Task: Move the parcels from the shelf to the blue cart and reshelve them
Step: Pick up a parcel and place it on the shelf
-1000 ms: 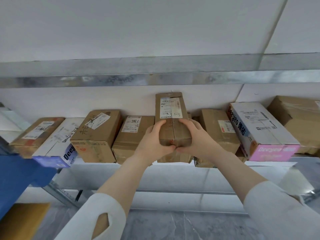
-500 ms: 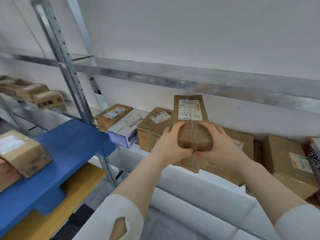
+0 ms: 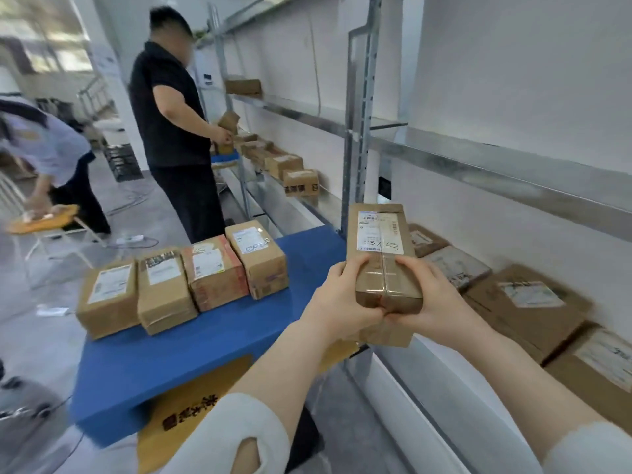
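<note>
In the gap between the blue cart [image 3: 191,347] and the metal shelf unit [image 3: 478,165], seen from the head camera, a tall brown parcel [image 3: 383,254] is held upright in the air, its white label with handwritten digits facing the camera. The left hand [image 3: 337,302] grips its lower left side and the right hand [image 3: 434,299] its lower right side, fingers curled round the taped bottom end, fingertips almost meeting underneath. On the cart's top a row of four parcels [image 3: 212,271] stands side by side near the far edge. To the right, more shelved parcels [image 3: 526,302] lie flat on the lower level. Farther along the aisle a person in black [image 3: 171,107] handles boxes, and another person [image 3: 44,148] bends over a stool at left.
</note>
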Available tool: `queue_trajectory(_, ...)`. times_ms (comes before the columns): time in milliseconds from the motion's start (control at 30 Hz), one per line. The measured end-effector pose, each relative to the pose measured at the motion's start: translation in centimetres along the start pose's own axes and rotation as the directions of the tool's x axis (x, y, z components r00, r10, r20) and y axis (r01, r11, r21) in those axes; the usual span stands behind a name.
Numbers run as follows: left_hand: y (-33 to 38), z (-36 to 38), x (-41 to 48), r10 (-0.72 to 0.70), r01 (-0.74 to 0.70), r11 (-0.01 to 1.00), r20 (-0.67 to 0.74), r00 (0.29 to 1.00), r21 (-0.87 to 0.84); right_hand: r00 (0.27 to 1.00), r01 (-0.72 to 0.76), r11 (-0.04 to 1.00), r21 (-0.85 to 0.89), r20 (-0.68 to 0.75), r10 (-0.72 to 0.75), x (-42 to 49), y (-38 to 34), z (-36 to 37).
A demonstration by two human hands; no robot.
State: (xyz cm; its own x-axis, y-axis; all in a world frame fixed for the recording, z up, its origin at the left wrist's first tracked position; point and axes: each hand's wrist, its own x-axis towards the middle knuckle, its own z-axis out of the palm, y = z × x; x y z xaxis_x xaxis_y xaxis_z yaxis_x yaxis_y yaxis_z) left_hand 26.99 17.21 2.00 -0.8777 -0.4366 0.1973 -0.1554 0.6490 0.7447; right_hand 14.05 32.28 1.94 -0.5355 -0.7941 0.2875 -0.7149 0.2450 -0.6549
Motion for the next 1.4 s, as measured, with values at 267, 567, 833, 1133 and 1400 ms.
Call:
queue_trajectory(267,-7.9,-4.0,4.4,-0.102,0.105,0.994,-0.131,0.986,0.02,0.982,0.106,0.994,0.017,0.158,-0.108,10.9,0.0,6.3)
queue_trajectory(567,-12.0,-1.3,11.3,-0.252,0.246,0.968,-0.249,0.935,-0.053,0.935,0.184,0.983,0.002,0.308,-0.175,20.6,5.9,8.5)
queue_trajectory(833,-14.9,1.2,17.0,-0.424,0.421,0.903,-0.33,0.844,-0.083,0.865,0.223,0.971,0.091,0.44,-0.24,28.0,11.8,11.4)
queue_trajectory(1133,-18.6,2.0,19.7,-0.523,0.537,0.841,-0.361,0.772,-0.069,0.808,0.229,0.962,0.152,0.521,-0.274,32.7,14.6,16.0)
queue_trajectory(1400,-19.8,3.1,20.0,-0.588,0.671,0.739,-0.431,0.685,0.06,0.798,0.226,0.959,0.173,0.532,-0.284,33.2,15.7,19.4)
